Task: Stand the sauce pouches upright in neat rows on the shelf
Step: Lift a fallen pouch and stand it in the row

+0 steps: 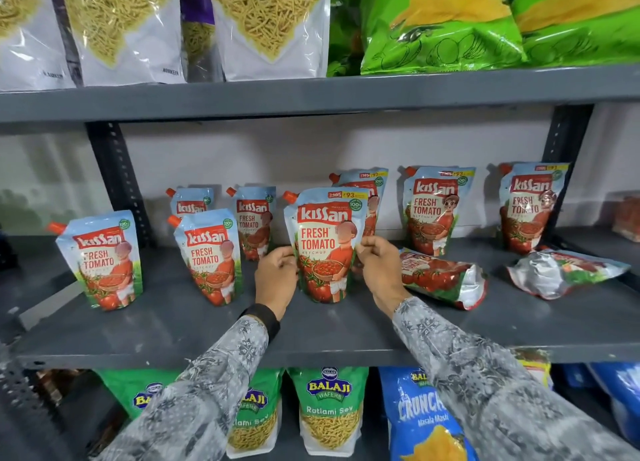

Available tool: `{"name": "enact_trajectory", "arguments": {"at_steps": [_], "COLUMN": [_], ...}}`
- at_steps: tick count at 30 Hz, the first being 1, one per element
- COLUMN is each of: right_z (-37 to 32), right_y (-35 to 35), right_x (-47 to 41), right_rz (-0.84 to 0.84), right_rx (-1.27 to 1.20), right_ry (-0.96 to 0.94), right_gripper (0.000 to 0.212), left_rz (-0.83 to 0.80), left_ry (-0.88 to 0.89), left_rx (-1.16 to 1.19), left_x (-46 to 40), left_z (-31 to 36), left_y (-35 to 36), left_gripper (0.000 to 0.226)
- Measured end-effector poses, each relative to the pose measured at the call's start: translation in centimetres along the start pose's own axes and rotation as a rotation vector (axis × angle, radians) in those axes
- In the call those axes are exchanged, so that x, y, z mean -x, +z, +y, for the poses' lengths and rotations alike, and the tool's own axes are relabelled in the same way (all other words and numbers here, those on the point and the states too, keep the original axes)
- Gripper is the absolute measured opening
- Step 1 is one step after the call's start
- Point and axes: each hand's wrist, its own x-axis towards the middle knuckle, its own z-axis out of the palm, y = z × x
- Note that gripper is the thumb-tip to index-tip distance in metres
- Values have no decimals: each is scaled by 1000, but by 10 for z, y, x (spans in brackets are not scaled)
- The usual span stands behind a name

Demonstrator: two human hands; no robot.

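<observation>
Ketchup pouch point(325, 245) stands upright mid-shelf, pinched at its side edges between the left hand point(275, 278) and the right hand point(381, 270). Around it on the grey shelf point(173, 329), seven more pouches stand upright, while two fallen pouches point(443, 277) lie flat to the right.

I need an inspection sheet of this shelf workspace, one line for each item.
Surface: grey metal shelf, bare at the front.
Job's things: eight ketchup pouches upright; two lying pouches on the right.
Clutter: nothing seen.
Grippers: left hand and right hand hold the middle pouch by its sides.
Cables: nothing seen.
Surroundings: snack bags on the shelf below, more above.
</observation>
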Motion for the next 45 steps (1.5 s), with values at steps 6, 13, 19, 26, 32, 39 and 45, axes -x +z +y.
{"name": "enact_trajectory", "arguments": {"at_steps": [6,13,19,26,32,39,45], "right_z": [-9,-56,-79,-29,-6,-13,-32], "right_y": [-18,-87,-160,-196,-202,-199,-198], "right_x": [10,-1,-60,-100,-111,-104,-99], "right_rz": [-35,97,-154,-339,-305,-257,-158], "right_rx": [-11,427,1057,812,504,423,209], "right_ry": [-45,-357,-64,368,504,476,278], "right_gripper": [21,23,31,12,30,12,12], "left_rz": [137,173,-395,-231,-145,-1,72], "left_ry": [64,319,-4,-463,-621,-578,-301], "left_rx": [19,-5,-255,45,129,259,200], "left_x": [24,100,112,84,72,73,62], "left_z": [12,23,40,45,44,35,53], "left_y": [-7,34,119,178,192,198,188], "left_gripper": [40,30,44,6,18,29,13]}}
